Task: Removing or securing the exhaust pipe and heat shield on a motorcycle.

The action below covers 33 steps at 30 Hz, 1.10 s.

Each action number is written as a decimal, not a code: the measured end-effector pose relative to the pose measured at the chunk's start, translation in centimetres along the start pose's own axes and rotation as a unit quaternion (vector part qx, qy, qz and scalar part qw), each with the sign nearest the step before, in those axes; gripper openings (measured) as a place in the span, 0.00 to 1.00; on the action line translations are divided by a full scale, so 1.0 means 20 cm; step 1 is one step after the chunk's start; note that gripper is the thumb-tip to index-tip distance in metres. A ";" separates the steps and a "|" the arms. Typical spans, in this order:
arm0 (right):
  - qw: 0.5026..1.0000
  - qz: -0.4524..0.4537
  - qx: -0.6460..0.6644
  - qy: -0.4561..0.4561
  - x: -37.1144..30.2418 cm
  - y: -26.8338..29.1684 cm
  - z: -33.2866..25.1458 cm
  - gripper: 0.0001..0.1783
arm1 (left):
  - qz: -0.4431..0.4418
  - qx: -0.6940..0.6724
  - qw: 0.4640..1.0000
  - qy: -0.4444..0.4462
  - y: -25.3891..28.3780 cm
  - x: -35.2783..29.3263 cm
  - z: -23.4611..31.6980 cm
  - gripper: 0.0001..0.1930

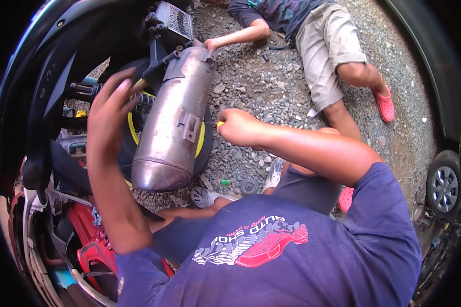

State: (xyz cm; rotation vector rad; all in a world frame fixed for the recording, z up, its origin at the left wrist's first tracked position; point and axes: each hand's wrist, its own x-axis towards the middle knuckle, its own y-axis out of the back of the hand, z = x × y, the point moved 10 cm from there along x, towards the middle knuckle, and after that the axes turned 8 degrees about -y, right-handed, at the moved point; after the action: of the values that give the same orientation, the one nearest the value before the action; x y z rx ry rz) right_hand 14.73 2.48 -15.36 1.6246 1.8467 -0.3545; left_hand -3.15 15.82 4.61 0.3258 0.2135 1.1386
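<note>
A worn metal exhaust muffler (171,117) lies slantwise along the motorcycle's rear wheel, its tapered end toward me. My right hand (239,127) is closed around a yellow-handled screwdriver (219,124); most of the handle is hidden in the fist. Its thin shaft points left at the bracket (190,127) on the muffler's side; whether the tip touches cannot be made out. My left hand (109,105) is raised left of the muffler, near the shock absorber (144,103). Its fingers are apart, slightly blurred, with nothing visible in them.
Another person's hand (210,44) rests at the muffler's far end. That person, in pink clogs (384,105), is down on the gravel (271,87). Red body panels (95,250) lie at lower left. A car wheel (444,184) stands at the right, a small green piece (225,182) near my feet.
</note>
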 end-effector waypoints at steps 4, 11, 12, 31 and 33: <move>1.000 0.014 0.015 0.017 0.10 -0.05 0.04 0.22 | 0.257 -0.119 0.958 -0.052 0.36 -0.77 -0.35 0.24; 0.999 0.035 0.011 -0.019 0.04 -0.01 0.02 0.25 | 0.011 -0.291 0.909 0.298 -0.65 -1.19 -1.06 0.30; 0.999 0.047 0.011 -0.014 0.08 -0.02 0.05 0.27 | 0.003 -0.354 0.897 0.266 -0.73 -1.03 -1.05 0.30; 0.969 0.225 0.041 0.095 0.00 0.20 0.03 0.25 | -0.005 -0.704 0.691 0.167 -1.07 -0.48 -0.92 0.07; 0.969 0.149 0.185 0.074 0.08 0.29 0.05 0.17 | 0.042 -0.702 0.686 0.184 -1.06 -0.49 -0.91 0.05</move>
State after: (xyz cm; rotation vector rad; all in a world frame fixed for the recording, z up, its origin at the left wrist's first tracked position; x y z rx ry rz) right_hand 20.48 4.28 -15.80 2.2028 1.6745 -0.4770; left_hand 5.03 1.42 -19.99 -1.2996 -0.3709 1.1470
